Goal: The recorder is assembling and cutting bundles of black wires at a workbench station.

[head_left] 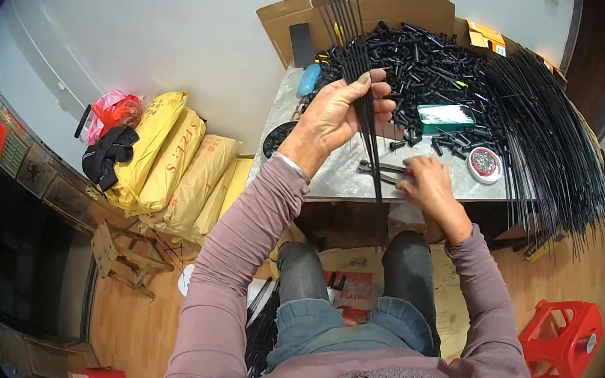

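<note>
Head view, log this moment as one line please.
left hand: grips bundle of thin black rods | right hand: on pliers | table

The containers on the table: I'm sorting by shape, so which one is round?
The small red-rimmed round tin, near the fanned black rods right of the right hand. The teal tin among the black parts is rectangular.

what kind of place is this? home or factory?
Likely a small home workshop for piecework: a table heaped with small black plastic parts, a big bundle of thin black rods, and yellow sacks on a wooden floor.
</note>
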Demonstrator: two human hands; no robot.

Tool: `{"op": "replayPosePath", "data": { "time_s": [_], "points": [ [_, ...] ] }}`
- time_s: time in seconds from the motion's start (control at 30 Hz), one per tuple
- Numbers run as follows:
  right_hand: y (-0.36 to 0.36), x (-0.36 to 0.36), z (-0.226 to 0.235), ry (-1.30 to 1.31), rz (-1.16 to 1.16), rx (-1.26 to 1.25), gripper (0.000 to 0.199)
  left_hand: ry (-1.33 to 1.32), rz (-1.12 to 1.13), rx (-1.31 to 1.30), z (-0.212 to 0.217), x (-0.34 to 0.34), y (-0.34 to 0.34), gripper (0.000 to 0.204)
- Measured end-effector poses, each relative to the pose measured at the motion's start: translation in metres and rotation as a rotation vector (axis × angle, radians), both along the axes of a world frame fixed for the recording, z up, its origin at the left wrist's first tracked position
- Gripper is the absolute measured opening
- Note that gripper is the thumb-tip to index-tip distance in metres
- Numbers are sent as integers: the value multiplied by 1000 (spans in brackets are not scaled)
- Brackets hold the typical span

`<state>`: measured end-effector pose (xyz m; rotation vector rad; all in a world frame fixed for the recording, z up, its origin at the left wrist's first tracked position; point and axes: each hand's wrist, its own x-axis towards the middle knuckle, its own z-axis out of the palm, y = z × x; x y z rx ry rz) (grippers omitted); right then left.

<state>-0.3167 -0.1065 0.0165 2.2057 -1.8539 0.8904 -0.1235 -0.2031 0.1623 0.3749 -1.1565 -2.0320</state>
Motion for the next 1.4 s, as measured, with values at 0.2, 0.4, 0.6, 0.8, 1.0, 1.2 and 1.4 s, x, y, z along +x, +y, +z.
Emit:
{"op": "replayPosePath", "data": {
  "time_s": [0.2,0.4,0.6,0.8,1.0,1.2,1.4],
  "points": [
    [5,-20,-12,152,-125,18,29,-113,23,-106,3,20,10,26],
    [-17,-2,60,-355,262,21,71,-129,-63,-186,-6,45,32,25],
    [-40,70,87,-1169,1067,765,42,-145,-118,-83,-4,68,72,24],
    [-125,46,54,-49,554,-89,26,-119,-11,-136,-32,87,75,21],
    [-156,-3,82,132,193,428,77,-158,27,1,-161,35,30,25],
    [-109,40,109,-1352,838,683,34,-208,-62,31,-164,28,25,26],
    [-88,57,95,-1312,736,520,22,-246,415,-91,-149,31,49,71]
  ]
}}
